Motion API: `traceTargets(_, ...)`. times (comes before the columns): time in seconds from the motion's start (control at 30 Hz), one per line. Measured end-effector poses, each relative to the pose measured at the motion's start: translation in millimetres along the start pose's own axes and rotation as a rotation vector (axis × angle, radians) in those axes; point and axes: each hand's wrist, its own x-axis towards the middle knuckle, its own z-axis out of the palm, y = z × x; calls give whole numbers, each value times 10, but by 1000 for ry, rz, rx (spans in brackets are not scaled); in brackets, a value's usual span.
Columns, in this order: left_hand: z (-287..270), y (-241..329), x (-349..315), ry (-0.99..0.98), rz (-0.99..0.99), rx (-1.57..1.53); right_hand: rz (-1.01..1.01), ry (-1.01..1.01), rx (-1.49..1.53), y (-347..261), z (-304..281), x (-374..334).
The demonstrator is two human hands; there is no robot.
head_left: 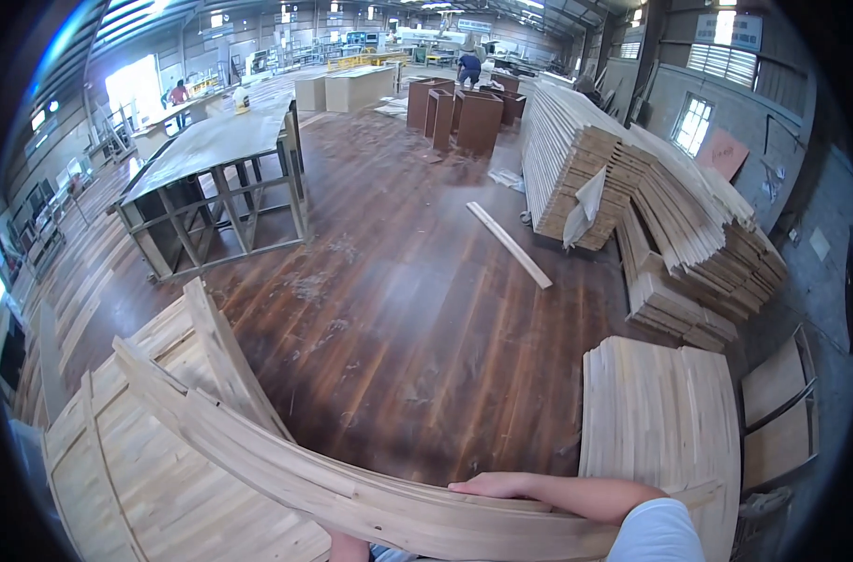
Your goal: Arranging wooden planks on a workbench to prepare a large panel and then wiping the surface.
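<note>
A long bundle of pale wooden boards (351,503) crosses in front of me, from the left out to the lower right. My right hand (494,483) lies over the bundle's top edge, closed around it with the fingers pointing left. The forearm reaches over the boards from the right. Only a small part of my left hand (348,548) shows below the bundle's near side; its fingers are hidden by the boards. Beneath the bundle's left part lie wide pale wooden panels (136,450), with another board (229,351) slanting across them.
A stack of pale panels (660,403) stands close on the right, with tall stacks of boards (576,173) behind it. Two thin strips (509,244) lie on the dark plank floor. A framed workbench (215,159) is at left; brown cabinets (473,122) and a person (468,66) are farther off.
</note>
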Motion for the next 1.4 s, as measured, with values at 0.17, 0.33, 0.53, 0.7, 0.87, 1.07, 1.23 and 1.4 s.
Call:
traceTargets(0.17, 341, 20, 897, -15, -11, -31, 56, 55, 52, -189, -659, 142)
traceTargets(0.33, 799, 564, 2148, -59, 23, -14, 33, 119, 104, -699, -1627, 325)
traceTargets(0.53, 1251, 1003, 3325, -23, 173, 66, 149, 150, 252, -1632, -2749, 407)
traceTargets(0.7, 2103, 936, 4619, -5, 33, 25, -66, 239, 251, -1460, -3921, 1106)
traceTargets(0.87, 2755, 783, 5985, -32, -28, 55, -80, 255, 182, -1870, -5441, 1395)
traceTargets(1.07, 3394, 691, 7612, -21, 134, 116, -96, 207, 131, -2636, -7275, 1553)
traceTargets(1.23, 3852, 689, 8936, 18, 97, 11, -142, 171, 41, -3030, -8667, 2119)
traceTargets(1.4, 4115, 860, 10530, 54, 60, -23, -130, 143, 43, -3851, -10118, 2579)
